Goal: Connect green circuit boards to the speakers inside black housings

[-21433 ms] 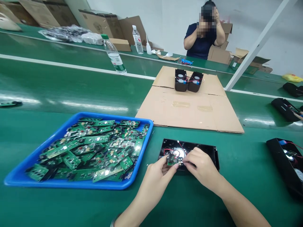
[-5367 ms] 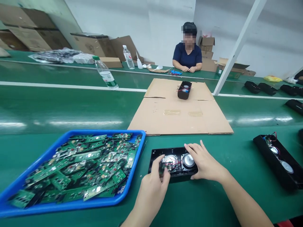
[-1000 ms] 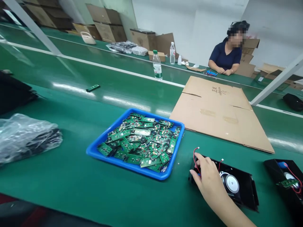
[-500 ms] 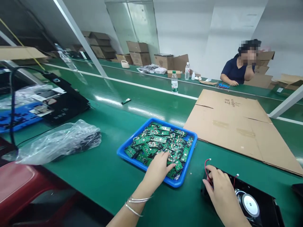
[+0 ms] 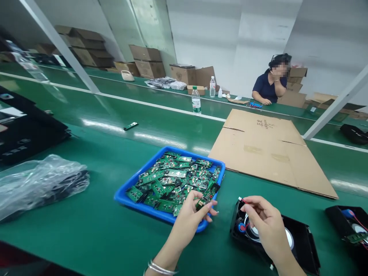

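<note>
My left hand (image 5: 194, 212) pinches a small green circuit board (image 5: 209, 194) above the near right corner of a blue tray (image 5: 129, 203). Many similar boards (image 5: 163, 180) are heaped in that tray. My right hand (image 5: 263, 220) is closed with thumb and forefinger on a thin red wire (image 5: 243, 200) that ends in a white plug. Beneath it lies an open black speaker housing (image 5: 300, 245) with round speakers (image 5: 289, 238) and a blue part (image 5: 241, 227) inside. The right hand covers part of the housing.
A flattened cardboard sheet (image 5: 267, 153) lies behind the housing. Another black housing (image 5: 345, 226) stands at the right edge. Plastic-wrapped parts (image 5: 48, 184) lie at left; a single board (image 5: 131, 126) and a water bottle (image 5: 196, 101) are farther back. A person (image 5: 270, 82) sits across.
My left hand has lifted a circuit board out of the heap. My right hand now pinches the wire's plug end above the housing. The view has swung to the right.
</note>
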`<action>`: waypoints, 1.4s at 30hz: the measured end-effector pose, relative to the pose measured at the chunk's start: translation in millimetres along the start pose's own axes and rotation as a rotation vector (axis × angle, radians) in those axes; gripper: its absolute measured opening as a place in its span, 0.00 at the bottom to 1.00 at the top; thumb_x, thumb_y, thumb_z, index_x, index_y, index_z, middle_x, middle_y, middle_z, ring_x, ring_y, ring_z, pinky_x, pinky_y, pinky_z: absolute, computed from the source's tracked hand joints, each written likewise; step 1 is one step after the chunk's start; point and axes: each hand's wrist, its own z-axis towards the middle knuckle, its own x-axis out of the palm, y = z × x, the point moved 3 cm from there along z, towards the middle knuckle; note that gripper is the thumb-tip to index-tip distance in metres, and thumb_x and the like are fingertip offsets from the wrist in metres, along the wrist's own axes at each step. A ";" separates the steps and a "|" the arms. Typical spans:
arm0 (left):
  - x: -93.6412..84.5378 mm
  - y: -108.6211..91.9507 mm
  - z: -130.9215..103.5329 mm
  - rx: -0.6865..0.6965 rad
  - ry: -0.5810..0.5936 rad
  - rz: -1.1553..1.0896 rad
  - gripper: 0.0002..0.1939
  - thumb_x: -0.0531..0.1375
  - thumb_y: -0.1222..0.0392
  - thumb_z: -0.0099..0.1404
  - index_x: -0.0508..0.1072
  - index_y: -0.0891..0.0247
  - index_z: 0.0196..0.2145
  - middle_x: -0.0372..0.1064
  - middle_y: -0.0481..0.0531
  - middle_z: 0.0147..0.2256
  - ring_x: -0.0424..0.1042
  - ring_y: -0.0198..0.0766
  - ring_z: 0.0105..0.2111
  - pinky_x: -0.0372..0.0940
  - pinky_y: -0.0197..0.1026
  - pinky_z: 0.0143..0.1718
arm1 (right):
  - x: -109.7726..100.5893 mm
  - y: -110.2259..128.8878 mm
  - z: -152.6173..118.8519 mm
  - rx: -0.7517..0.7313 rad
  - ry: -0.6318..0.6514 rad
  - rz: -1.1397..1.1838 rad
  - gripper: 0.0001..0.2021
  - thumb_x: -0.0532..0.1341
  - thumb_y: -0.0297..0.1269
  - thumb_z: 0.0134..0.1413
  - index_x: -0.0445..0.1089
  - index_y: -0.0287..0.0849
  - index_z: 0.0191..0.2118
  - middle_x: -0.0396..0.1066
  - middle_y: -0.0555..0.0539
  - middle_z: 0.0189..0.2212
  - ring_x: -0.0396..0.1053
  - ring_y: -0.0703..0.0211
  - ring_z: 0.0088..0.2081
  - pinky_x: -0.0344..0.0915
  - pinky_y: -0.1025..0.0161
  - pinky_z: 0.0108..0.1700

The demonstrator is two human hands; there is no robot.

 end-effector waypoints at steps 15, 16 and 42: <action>56.1 4.1 -22.8 -0.068 0.116 -0.578 0.19 0.65 0.49 0.53 0.75 0.61 0.40 0.73 0.56 0.40 0.69 0.46 0.43 0.65 0.44 0.43 | 15.3 17.6 -17.9 -0.613 -0.193 -0.530 0.08 0.53 0.30 0.61 0.64 0.41 0.30 0.68 0.50 0.24 0.63 0.63 0.26 0.60 0.64 0.30; 56.4 3.9 -23.8 -0.043 0.145 -0.551 0.19 0.65 0.50 0.53 0.75 0.61 0.41 0.73 0.56 0.42 0.69 0.47 0.45 0.64 0.46 0.46 | 14.8 16.8 -18.0 -0.560 -0.206 -0.483 0.09 0.53 0.31 0.61 0.64 0.42 0.29 0.68 0.51 0.24 0.63 0.63 0.26 0.60 0.65 0.29; 42.9 0.5 -29.8 0.539 0.159 0.192 0.15 0.61 0.61 0.59 0.74 0.55 0.45 0.72 0.52 0.47 0.71 0.48 0.47 0.66 0.46 0.50 | 15.4 16.7 -20.8 -0.125 -0.115 -0.264 0.12 0.53 0.36 0.56 0.61 0.42 0.22 0.67 0.52 0.20 0.63 0.64 0.24 0.58 0.68 0.26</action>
